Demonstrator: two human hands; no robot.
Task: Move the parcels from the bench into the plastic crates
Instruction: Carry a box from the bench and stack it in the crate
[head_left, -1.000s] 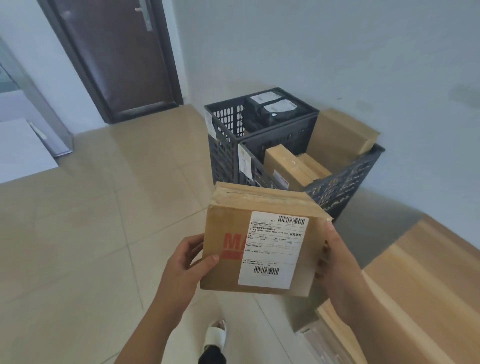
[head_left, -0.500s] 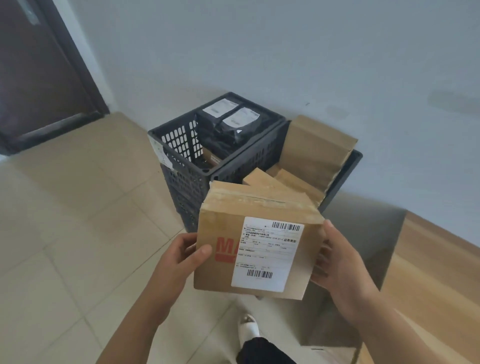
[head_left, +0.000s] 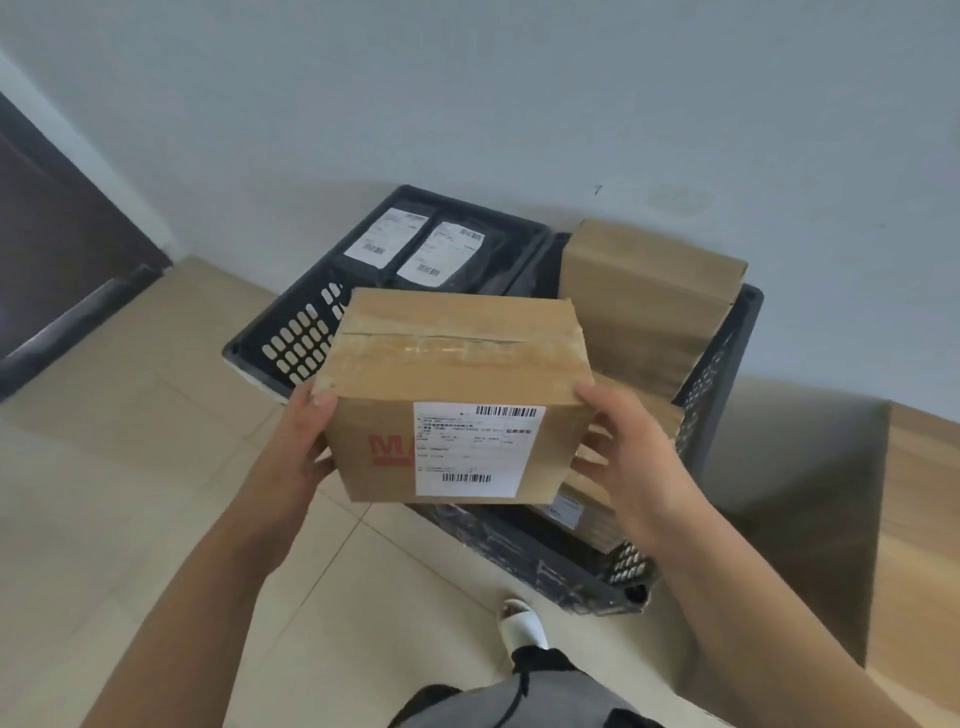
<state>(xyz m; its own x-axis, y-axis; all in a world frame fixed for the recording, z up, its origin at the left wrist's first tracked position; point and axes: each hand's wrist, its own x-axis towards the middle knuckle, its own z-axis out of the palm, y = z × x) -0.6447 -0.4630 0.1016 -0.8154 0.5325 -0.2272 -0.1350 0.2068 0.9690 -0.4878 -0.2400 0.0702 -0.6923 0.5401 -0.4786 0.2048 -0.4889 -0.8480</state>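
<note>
Parcel (head_left: 457, 395) carried closer — now above crates (head_left: 717, 384).

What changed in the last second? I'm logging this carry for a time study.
The person stepped up to the crates; the cardboard box now hangs over them. The left hand and right hand still grip its sides. Nothing was let go; the parcels in the crates lie as before.

Bare forearms, grey shorts (head_left: 545, 696), white slipper (head_left: 522, 621)

Two black crates (head_left: 717, 415) on tiled floor (head_left: 104, 519)
</note>
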